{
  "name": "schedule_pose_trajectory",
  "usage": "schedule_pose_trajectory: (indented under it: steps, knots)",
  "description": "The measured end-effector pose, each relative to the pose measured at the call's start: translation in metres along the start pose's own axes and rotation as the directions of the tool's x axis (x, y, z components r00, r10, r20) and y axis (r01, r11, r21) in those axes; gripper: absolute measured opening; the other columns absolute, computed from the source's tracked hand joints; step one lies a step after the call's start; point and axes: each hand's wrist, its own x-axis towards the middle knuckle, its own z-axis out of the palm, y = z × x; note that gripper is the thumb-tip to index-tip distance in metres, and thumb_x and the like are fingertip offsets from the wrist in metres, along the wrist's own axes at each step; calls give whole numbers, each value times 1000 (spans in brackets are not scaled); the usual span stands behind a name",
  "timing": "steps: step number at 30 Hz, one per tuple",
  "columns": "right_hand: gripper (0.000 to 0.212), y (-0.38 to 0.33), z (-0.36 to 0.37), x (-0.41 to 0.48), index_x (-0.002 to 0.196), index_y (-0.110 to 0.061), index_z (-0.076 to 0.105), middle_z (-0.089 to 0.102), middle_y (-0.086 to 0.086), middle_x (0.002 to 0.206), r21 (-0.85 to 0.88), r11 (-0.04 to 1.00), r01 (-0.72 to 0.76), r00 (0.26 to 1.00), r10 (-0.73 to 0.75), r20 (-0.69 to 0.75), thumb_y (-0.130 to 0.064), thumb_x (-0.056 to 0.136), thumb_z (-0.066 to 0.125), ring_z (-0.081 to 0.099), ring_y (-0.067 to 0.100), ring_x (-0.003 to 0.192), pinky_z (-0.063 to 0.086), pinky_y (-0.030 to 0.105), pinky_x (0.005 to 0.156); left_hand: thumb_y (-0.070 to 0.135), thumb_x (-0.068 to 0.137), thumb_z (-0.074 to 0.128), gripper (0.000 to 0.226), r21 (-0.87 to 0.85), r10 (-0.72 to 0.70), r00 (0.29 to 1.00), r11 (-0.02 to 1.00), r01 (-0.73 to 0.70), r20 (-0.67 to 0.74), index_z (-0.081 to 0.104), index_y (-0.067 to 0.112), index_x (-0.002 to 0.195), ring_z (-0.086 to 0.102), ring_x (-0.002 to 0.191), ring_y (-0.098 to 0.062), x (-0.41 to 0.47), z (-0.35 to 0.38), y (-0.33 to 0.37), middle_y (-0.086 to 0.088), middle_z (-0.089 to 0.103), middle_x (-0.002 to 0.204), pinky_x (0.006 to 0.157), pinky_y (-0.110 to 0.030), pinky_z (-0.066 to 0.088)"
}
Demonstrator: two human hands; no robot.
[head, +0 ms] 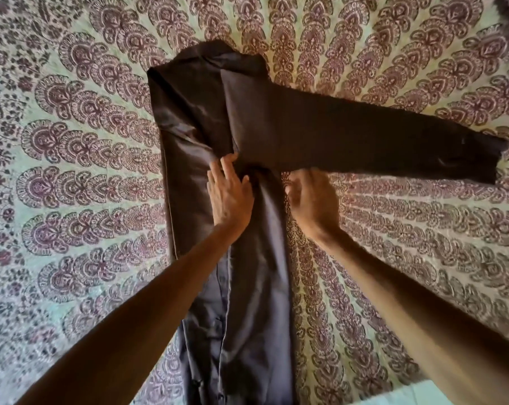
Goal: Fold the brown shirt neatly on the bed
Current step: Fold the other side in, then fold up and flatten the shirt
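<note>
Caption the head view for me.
Left hand presses the brown shirt, right hand at its edge, sleeve outstretched on the bedspread.

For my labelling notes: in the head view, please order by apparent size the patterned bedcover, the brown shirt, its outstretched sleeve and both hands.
1. patterned bedcover, fills the frame
2. brown shirt
3. outstretched sleeve
4. left hand and right hand: they look alike, the right one blurred, so unranked

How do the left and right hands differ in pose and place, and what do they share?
The left hand lies flat, outstretched; the right hand is blurred. The left hand rests wholly on the shirt; the right hand sits at its edge, mostly over the bedspread. Both are near the sleeve.
</note>
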Motion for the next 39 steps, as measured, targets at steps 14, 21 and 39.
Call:
schedule_pose_trajectory:
  steps: [14, 21, 39]
  knots:
    - [30, -21, 35, -212, 110, -17, 53, 69, 3, 94, 64, 893, -446, 889, 432, 154, -34, 89, 66, 67, 22, 81, 55, 34, 66, 42, 87, 64, 42, 0, -323, 813, 929, 369, 485, 65, 6, 108, 66, 99, -33, -149, -25, -54, -17, 70, 104, 82, -37, 54]
    - [10, 0, 31, -221, 103, -22, 60, 73, -3, 91, 176, 866, -469, 882, 449, 142, -28, 96, 58, 68, 15, 78, 52, 29, 62, 18, 70, 80, 29, -51, -356, 317, 591, 805, 879, 70, 13, 97, 70, 87, -25, -249, -16, -79, -8, 74, 91, 96, -45, 52]
    - [29, 28, 16, -235, 111, -23, 54, 63, -4, 98, 207, 889, -409, 912, 391, 123, -34, 87, 67, 62, 14, 82, 50, 32, 65, 38, 64, 80, 41, 36, -458, 447, 728, 684, 769, 62, 10, 89, 69, 92, -30, -260, 8, -58, -17, 70, 101, 80, -47, 59]
